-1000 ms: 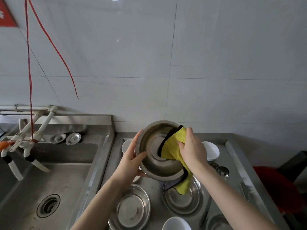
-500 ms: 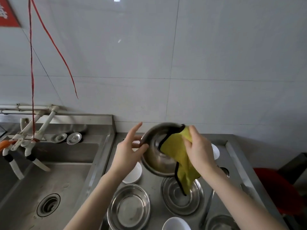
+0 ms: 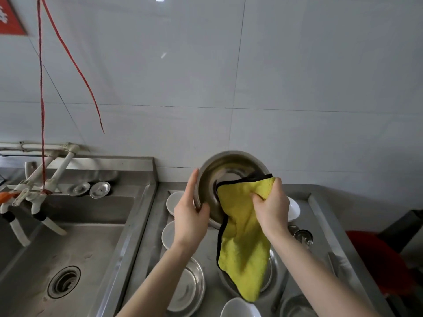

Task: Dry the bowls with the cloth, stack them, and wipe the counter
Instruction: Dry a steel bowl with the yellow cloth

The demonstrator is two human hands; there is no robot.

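While left hand (image 3: 190, 221) fingers grip steel bowl (image 3: 229, 167), right hand (image 3: 272, 209) fingers clutch yellow cloth (image 3: 242, 243)

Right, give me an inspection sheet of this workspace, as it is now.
Surface: stainless counter beside the sink; wetness cannot be told.
Job's things: steel bowl held tilted above the counter, yellow cloth draped over its rim; white bowls and steel dishes lie on the counter.
Clutter: two round metal lids on the sink ledge.
Hands: left hand grips the bowl's rim; right hand grips the cloth.
Cables: red string hangs to the taps.
Surroundings: tiled wall; red object at right.
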